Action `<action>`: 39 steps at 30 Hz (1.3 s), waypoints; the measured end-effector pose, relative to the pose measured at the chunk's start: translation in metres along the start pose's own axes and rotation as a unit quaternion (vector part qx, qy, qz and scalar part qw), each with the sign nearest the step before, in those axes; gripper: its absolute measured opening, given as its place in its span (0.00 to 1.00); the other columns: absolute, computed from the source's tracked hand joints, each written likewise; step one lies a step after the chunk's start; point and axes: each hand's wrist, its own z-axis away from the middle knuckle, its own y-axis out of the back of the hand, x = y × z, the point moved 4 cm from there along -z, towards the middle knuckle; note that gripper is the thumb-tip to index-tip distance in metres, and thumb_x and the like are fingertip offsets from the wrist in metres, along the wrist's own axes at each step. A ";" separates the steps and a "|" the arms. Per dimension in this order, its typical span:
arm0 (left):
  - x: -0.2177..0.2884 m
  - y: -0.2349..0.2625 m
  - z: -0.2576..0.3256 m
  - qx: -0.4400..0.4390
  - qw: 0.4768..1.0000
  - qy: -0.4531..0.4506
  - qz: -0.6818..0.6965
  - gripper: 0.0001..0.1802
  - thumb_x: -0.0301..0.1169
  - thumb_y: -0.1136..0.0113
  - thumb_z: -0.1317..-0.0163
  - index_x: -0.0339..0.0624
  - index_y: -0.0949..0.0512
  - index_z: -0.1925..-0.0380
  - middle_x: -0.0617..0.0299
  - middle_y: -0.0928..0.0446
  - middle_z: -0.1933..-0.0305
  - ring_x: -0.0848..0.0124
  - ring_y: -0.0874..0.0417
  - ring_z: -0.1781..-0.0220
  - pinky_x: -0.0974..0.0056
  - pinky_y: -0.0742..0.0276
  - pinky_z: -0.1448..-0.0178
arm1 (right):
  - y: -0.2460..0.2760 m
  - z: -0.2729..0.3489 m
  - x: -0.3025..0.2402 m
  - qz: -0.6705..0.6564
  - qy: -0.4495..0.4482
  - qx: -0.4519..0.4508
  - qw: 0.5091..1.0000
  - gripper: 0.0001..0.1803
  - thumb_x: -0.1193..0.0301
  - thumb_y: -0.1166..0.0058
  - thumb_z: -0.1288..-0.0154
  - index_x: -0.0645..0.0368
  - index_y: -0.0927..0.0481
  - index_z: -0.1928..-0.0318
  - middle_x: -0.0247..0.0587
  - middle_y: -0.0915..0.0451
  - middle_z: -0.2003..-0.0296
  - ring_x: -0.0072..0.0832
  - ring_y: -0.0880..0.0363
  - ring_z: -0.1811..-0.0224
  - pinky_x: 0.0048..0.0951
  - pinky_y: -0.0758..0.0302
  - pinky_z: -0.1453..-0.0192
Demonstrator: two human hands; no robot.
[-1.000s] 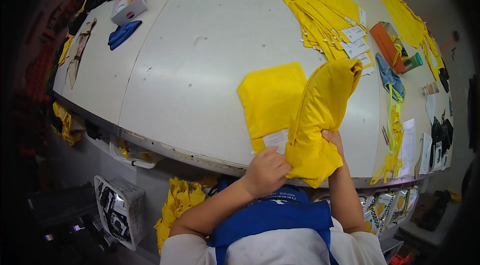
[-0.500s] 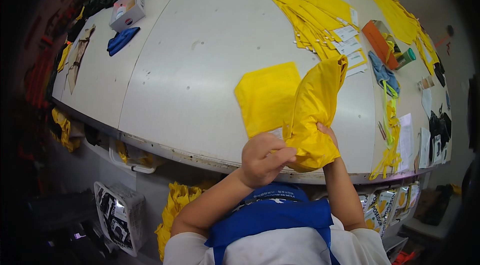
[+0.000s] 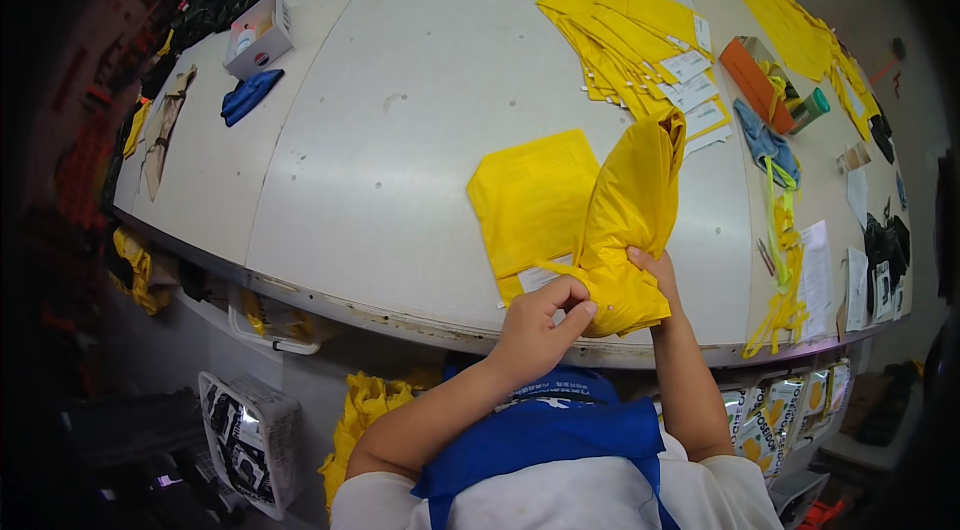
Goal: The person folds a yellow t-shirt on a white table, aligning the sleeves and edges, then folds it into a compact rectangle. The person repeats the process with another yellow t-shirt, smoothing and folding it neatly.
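Note:
A bunched, shiny yellow fabric bundle [image 3: 635, 185] stands upright in front of me, its folded top leaning to the right. My right hand [image 3: 655, 275] grips its lower right side, thumb on the front and the other fingers hidden behind. At the lower left edge, my left hand [image 3: 548, 328] is closed in a pinch, thumb against forefinger, with a bit of the fabric between them. Flat on the table just left of the bundle lies a folded yellow pack [image 3: 530, 192]. A white label [image 3: 540, 275] shows at its near edge, partly covered by the bundle.
Beyond lies a fanned stack of yellow packs [image 3: 610, 40] with white labels. Rightward are an orange box [image 3: 755, 80], a green canister [image 3: 812, 108], blue cloth [image 3: 765, 145] and yellow strips [image 3: 782, 280]. A white box [image 3: 258, 35] and blue cloth pouch [image 3: 250, 97] sit at left.
My left hand has turned and moved slightly right, its fingertips now pinched on the bundle's lower edge. The right hand keeps its grip, and the bundle has shifted a little left.

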 end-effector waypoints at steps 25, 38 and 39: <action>0.032 0.019 0.000 -0.004 0.943 -0.266 -0.201 0.19 0.31 0.32 0.49 0.42 0.24 0.57 0.57 0.26 0.54 0.64 0.23 0.57 0.63 0.26 0.57 | -0.005 0.011 -0.020 -0.082 0.033 -0.011 0.996 0.32 0.68 0.43 0.42 0.67 0.38 0.39 0.50 0.26 0.48 0.40 0.23 0.48 0.37 0.25 0.43; -0.001 -0.028 0.000 -0.083 0.870 -0.441 -0.206 0.17 0.29 0.35 0.51 0.48 0.22 0.57 0.60 0.28 0.63 0.61 0.24 0.62 0.61 0.28 0.58 | -0.017 0.021 -0.014 -0.362 -0.067 -0.125 0.921 0.32 0.52 0.61 0.31 0.62 0.38 0.36 0.54 0.30 0.41 0.47 0.30 0.40 0.46 0.35 0.34; -0.001 -0.018 -0.005 -0.072 0.896 -0.414 -0.143 0.19 0.31 0.34 0.50 0.46 0.23 0.55 0.59 0.27 0.60 0.60 0.23 0.59 0.60 0.27 0.55 | -0.020 0.022 -0.017 -0.360 -0.057 -0.118 0.924 0.31 0.52 0.61 0.31 0.61 0.38 0.36 0.53 0.30 0.41 0.47 0.30 0.40 0.46 0.34 0.35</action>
